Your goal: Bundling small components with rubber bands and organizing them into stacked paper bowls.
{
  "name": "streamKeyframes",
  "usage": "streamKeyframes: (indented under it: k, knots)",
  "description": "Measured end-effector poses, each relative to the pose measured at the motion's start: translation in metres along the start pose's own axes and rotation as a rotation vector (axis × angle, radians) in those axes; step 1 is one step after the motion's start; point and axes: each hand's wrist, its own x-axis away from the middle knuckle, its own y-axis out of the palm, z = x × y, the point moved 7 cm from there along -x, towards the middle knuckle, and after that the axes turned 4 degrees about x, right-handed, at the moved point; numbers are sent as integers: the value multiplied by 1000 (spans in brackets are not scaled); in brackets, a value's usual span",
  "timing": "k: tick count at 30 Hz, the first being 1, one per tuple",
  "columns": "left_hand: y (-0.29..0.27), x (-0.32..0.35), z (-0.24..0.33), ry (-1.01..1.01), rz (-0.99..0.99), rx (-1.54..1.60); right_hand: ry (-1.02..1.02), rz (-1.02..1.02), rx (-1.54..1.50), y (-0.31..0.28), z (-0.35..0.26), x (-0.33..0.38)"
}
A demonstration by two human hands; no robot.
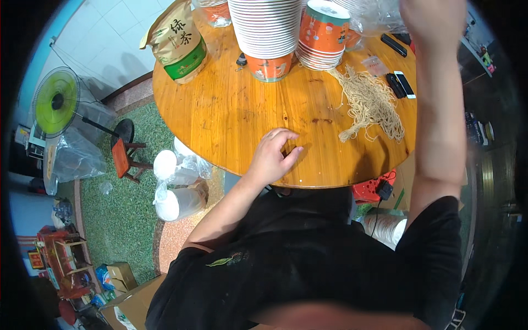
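My left hand (274, 155) rests on the near edge of the round wooden table (220, 126). Its fingers are loosely bent, the thumb stands apart, and nothing is in it. Raised at the top right is my right hand (433, 19); its fingers are cut off by the picture's edge, so what they do is hidden. A tall stack of paper buckets (268, 27), white rims with an orange one at the bottom, stands at the far middle. Beside it is a shorter, upside-down stack of orange paper buckets (324, 36). A loose bundle of beige string (368, 104) lies on the table's right part.
A gold and green pouch (176, 44) stands at the far left. A phone (405, 84) and a small clear bag (375, 65) lie by the string. On the floor are wrapped white stacks (179, 204), a small wooden stool (125, 158) and a green fan (56, 102).
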Motion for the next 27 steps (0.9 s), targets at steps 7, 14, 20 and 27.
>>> streamKeyframes:
  k: [7,14,20,27]
  knots:
    - [-32,20,-6,68,425,111,-286,-503,73,-15,-37,185]
    - [-46,-4,48,156,249,222,-92,-590,-141,3,-27,263]
    - [-46,1,48,-28,220,518,143,-254,-241,8,-10,299]
    - [-48,6,34,-127,203,863,961,-341,-1104,54,-3,368]
